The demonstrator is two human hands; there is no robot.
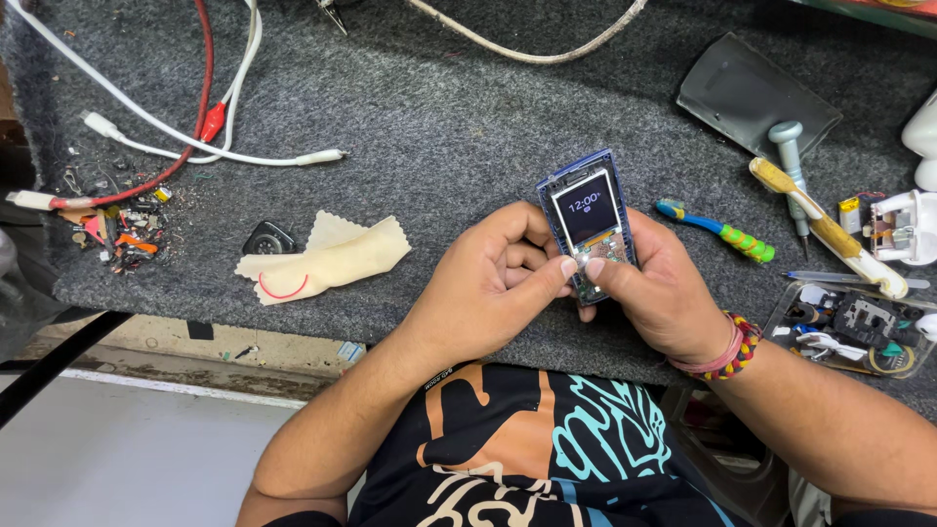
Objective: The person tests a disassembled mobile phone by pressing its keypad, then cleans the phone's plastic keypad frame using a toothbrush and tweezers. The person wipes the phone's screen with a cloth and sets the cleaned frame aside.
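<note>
Both the left hand (493, 278) and the right hand (659, 293) hold the small phone (589, 222), thumbs pressing its open keypad area, right of the cloth (327, 259); the keypad part seems in fitting, needing careful alignment.

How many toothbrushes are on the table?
2. A blue and green toothbrush lies on the grey mat just right of the right hand. A worn yellowish toothbrush lies farther right, beside a screwdriver. Clutter could hide more.

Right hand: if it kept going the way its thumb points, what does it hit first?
Probably the left hand: the right hand points left across the small blue phone it already holds, and both thumbs nearly meet there. Depth is unclear.
</note>
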